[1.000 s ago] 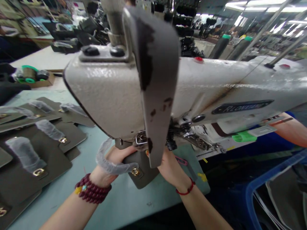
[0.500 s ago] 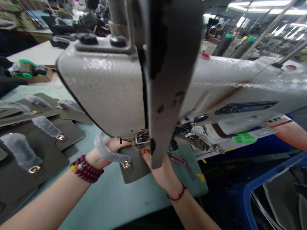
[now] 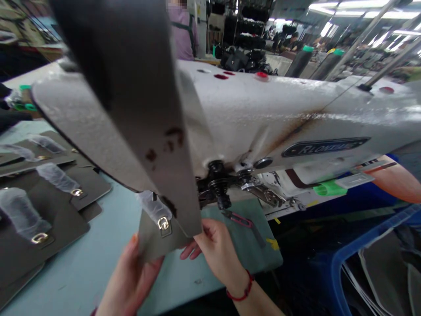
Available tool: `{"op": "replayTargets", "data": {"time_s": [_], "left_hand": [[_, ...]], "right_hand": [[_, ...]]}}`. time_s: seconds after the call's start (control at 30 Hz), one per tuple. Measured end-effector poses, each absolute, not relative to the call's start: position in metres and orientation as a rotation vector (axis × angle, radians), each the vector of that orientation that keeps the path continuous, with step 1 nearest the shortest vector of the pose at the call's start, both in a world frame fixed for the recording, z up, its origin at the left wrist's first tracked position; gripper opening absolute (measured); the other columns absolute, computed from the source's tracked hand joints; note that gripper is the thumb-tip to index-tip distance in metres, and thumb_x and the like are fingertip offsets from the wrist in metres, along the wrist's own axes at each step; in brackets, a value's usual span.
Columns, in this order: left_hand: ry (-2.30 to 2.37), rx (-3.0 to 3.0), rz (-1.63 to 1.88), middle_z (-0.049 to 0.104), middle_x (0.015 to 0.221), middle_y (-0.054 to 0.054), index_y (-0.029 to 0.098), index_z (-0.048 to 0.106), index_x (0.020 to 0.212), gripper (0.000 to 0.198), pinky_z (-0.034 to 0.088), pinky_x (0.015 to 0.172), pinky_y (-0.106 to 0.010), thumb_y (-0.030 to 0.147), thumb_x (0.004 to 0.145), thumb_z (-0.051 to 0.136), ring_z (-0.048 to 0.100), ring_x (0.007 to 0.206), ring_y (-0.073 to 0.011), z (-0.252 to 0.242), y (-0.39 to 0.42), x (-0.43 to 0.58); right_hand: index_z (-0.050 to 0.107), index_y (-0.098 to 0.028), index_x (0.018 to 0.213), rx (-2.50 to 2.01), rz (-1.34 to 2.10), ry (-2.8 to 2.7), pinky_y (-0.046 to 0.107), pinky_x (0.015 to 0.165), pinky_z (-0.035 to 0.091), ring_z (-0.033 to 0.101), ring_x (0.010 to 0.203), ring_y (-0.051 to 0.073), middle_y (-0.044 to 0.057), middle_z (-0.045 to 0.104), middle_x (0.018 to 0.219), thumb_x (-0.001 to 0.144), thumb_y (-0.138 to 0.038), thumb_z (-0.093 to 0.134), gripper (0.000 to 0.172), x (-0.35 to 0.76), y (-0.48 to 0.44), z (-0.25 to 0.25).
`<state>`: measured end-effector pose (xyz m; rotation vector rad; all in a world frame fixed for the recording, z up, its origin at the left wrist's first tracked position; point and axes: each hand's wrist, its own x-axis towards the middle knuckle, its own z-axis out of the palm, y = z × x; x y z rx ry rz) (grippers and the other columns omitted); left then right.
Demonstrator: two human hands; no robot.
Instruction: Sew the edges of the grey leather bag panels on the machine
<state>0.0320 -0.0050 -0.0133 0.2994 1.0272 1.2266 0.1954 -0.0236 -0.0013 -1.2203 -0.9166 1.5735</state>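
A grey-brown bag panel point(image 3: 149, 245) lies tilted below the sewing machine head point(image 3: 85, 127), its upper part hidden behind the machine. On it is a plastic-wrapped strap point(image 3: 153, 205) with a gold buckle point(image 3: 163, 223). My left hand point(image 3: 131, 276) grips the panel's lower left corner, thumb on top and fingers underneath. At the lower right edge, my right hand point(image 3: 217, 250) is closed on the panel, with some fingertips below it; the machine's grey bar point(image 3: 158, 131) hides part of this grip. Pink-handled thread snips point(image 3: 241, 220) lie on the table behind my right hand.
More grey-brown panels point(image 3: 66, 228) with wrapped straps and gold buckles overlap on the table point(image 3: 112, 228) at left. A blue bin point(image 3: 338, 267) holding grey pieces stands at lower right. Yellow scraps point(image 3: 272, 243) lie near the table's right edge. A person point(image 3: 182, 33) is beyond the machine.
My left hand has moved from the panel's upper left, under the machine head, to its lower left corner. The panel has shifted left and turned. My view has swung right.
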Motion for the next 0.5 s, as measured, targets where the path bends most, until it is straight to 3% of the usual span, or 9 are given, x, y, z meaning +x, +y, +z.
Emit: {"op": "replayTargets", "data": {"time_s": [0.1, 0.2, 0.33, 0.5], "left_hand": [[0.823, 0.405, 1.268, 0.076, 0.096, -0.007, 0.022, 0.075, 0.100, 0.052, 0.058, 0.070, -0.030, 0.053, 0.060, 0.084, 0.069, 0.082, -0.0238, -0.022, -0.041, 0.061], [0.907, 0.356, 1.211, 0.074, 0.083, -0.008, 0.018, 0.077, 0.086, 0.042, 0.054, 0.063, -0.028, 0.053, 0.063, 0.083, 0.066, 0.072, -0.0208, -0.018, -0.046, 0.084], [1.186, 0.275, 1.036, 0.069, 0.067, -0.006, 0.012, 0.074, 0.068, 0.040, 0.051, 0.065, -0.029, 0.050, 0.063, 0.084, 0.058, 0.066, -0.0177, -0.014, -0.035, 0.084], [1.275, 0.434, 0.911, 0.065, 0.066, -0.006, 0.010, 0.071, 0.061, 0.044, 0.048, 0.067, -0.028, 0.052, 0.064, 0.084, 0.055, 0.070, -0.0173, -0.015, -0.033, 0.070]], "right_hand": [[0.054, -0.016, 0.073, -1.188, 1.613, -0.891, 0.016, 0.045, 0.045, 0.064, 0.045, 0.013, 0.004, 0.066, 0.058, 0.086, -0.064, 0.057, 0.050, 0.196, -0.029, 0.000], [0.056, -0.015, 0.072, -1.221, 1.585, -0.915, 0.016, 0.045, 0.045, 0.064, 0.045, 0.012, 0.006, 0.070, 0.063, 0.086, -0.064, 0.057, 0.051, 0.197, -0.033, 0.003], [0.057, -0.016, 0.073, -1.266, 1.510, -0.992, 0.017, 0.046, 0.045, 0.064, 0.046, 0.012, 0.005, 0.070, 0.061, 0.090, -0.059, 0.055, 0.046, 0.197, -0.035, 0.004], [0.053, -0.017, 0.068, -1.305, 1.469, -1.024, 0.016, 0.042, 0.040, 0.060, 0.043, 0.010, 0.003, 0.067, 0.056, 0.091, -0.050, 0.055, 0.041, 0.197, -0.037, 0.006]]}}
